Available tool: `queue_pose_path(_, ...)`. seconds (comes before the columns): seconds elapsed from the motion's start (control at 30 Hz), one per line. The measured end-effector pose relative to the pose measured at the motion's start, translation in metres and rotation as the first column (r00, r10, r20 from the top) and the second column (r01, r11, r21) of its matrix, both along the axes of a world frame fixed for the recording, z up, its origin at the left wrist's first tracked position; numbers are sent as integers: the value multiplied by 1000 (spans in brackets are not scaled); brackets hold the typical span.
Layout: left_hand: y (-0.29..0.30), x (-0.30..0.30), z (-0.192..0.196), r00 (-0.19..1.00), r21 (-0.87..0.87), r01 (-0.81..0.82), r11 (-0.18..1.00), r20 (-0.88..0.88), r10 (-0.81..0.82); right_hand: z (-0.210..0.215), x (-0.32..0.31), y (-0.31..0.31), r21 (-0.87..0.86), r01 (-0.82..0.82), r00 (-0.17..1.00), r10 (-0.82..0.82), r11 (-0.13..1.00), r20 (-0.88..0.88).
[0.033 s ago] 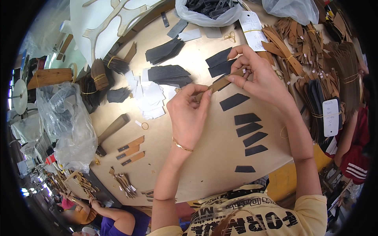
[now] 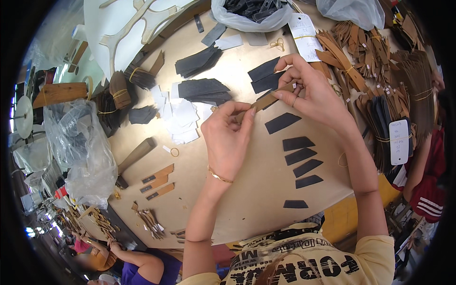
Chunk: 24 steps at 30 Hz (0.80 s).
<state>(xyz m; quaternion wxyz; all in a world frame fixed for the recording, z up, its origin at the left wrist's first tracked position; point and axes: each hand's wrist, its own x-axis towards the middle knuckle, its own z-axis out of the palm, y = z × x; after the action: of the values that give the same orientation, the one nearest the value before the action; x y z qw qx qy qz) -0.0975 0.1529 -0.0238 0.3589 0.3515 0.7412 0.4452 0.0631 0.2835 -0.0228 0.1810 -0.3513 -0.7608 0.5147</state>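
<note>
Between my two hands stretches a narrow brown leather strip (image 2: 264,102), tilted up toward the right. My left hand (image 2: 228,133) pinches its lower left end between thumb and fingers. The thumb and fingers of my right hand (image 2: 311,92) close on its upper right end, where a tiny white label shows. Just beyond the strip, dark rectangular pieces (image 2: 262,72) lie partly behind my right fingers. Nearer to me, a dark slanted piece (image 2: 282,123) rests on the tabletop, with a column of smaller dark pieces (image 2: 299,156) below it.
Stacks of dark pieces (image 2: 202,90) and white paper pieces (image 2: 181,118) lie left of my hands. A wooden-handled tool (image 2: 137,154) and tan strips (image 2: 159,178) are farther left. Bundled brown strips (image 2: 349,66) crowd the right side. Plastic bags (image 2: 256,21) stand at the back. Other people sit nearby.
</note>
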Motion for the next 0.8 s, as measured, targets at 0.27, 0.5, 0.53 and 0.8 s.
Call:
queue_pose_path(0.27, -1, -1, -2, 999, -26, 23, 999, -26, -24, -1, -1, 1, -5, 2, 1000, -2, 1000, 9)
queue_pose_path(0.5, -2, -1, -4, 999, -2, 23, 1000, -40, -23, -1, -1, 1, 2, 4, 1000, -4, 1000, 8)
queue_pose_path(0.53, -2, -1, -4, 999, 11, 27, 1000, -47, -26, -1, -1, 1, 1, 3, 1000, -3, 1000, 10)
queue_pose_path(0.8, 1, 1, -3, 998, 14, 14, 1000, -62, -13, 1, -3, 1, 13, 8, 1000, -8, 1000, 23)
